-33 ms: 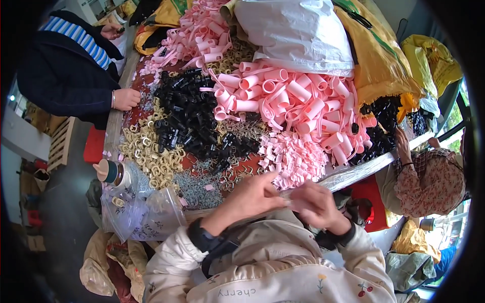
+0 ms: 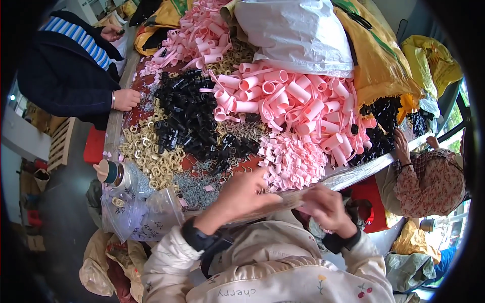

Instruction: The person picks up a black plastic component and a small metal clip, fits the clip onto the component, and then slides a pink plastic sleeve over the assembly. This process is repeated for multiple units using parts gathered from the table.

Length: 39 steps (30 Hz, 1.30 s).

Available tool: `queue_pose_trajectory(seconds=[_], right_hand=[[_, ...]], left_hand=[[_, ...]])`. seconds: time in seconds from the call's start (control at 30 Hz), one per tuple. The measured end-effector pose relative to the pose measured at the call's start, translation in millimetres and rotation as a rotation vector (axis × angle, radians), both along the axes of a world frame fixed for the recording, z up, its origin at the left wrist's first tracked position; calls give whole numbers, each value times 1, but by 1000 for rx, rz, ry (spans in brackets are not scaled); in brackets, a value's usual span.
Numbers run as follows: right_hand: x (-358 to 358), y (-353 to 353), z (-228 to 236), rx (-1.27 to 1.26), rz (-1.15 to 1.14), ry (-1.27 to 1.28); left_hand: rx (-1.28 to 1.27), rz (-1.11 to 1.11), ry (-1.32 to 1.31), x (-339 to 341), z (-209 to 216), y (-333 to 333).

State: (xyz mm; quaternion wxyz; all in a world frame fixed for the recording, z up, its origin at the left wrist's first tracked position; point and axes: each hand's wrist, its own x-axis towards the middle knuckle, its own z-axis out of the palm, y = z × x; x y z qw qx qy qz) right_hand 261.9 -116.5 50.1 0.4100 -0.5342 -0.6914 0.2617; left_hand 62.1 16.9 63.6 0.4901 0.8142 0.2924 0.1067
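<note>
My left hand point(image 2: 242, 196) is over the table's near edge, beside the heap of small pink clips point(image 2: 295, 159). Its thumb and forefinger stand apart, and I see nothing between them. A short gap to the right, my right hand point(image 2: 326, 208) hovers at the same edge with its fingers bent. Motion blurs those fingertips, so whether they hold anything cannot be made out. Past the clips lies a pile of pink plastic tubes with straps point(image 2: 303, 101). Small grey metal pieces point(image 2: 197, 187) are strewn left of my left hand, with black plastic parts point(image 2: 184, 116) farther away.
Beige rings point(image 2: 146, 146) are heaped at the left, near a lidded bottle point(image 2: 118, 173) and clear plastic bags point(image 2: 159, 217). White point(image 2: 298, 35) and yellow sacks point(image 2: 379, 55) stand at the back. A co-worker's hand point(image 2: 125, 99) rests at the left edge; another person point(image 2: 429, 179) sits right.
My hands have come apart. The left one has drawn away to the left and its thumb and forefinger have spread; the right one has shifted slightly right.
</note>
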Motion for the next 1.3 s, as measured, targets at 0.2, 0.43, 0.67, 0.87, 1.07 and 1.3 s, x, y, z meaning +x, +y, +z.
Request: queue_pose_trajectory(seconds=[0.2,0.43,0.67,0.87,1.07,1.3], right_hand=[[88,-143,-96,-541,-639,-161],[89,-156,-135,-659,-548,-581],[23,-14,4,-292,-178,-209],[-47,63,12,-38,270,-450],[-104,109,-17,-2,367,-598],[-142,134,-48,68,306,-709]], left_hand=[[491,239,26,-5,-26,40],[844,179,209,57,-63,57],[486,249,26,30,-56,70],[-689,669,-444,-72,-24,52],[-608,820,-501,-132,-28,9],[-1298,821,-766,-135,-31,-7]])
